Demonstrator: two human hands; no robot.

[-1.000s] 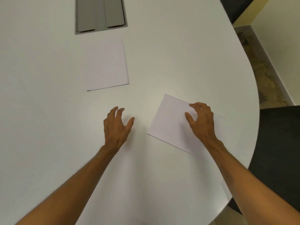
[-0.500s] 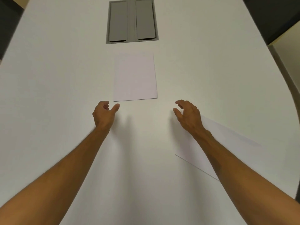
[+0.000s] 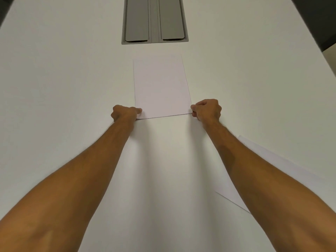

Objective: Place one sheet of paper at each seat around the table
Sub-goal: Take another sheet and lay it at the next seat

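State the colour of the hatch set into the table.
Grey, the hatch in the white table; head view.

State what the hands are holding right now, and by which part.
Both hands pinch the paper stack in the middle of the table: left hand at its near left corner, right hand at its near right corner.

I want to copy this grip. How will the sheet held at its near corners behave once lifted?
The sheet looks thin and flat, so it is probably floppy and may sag between the left hand and the right hand. It is likely very light. On the smooth white table it would probably slide easily.
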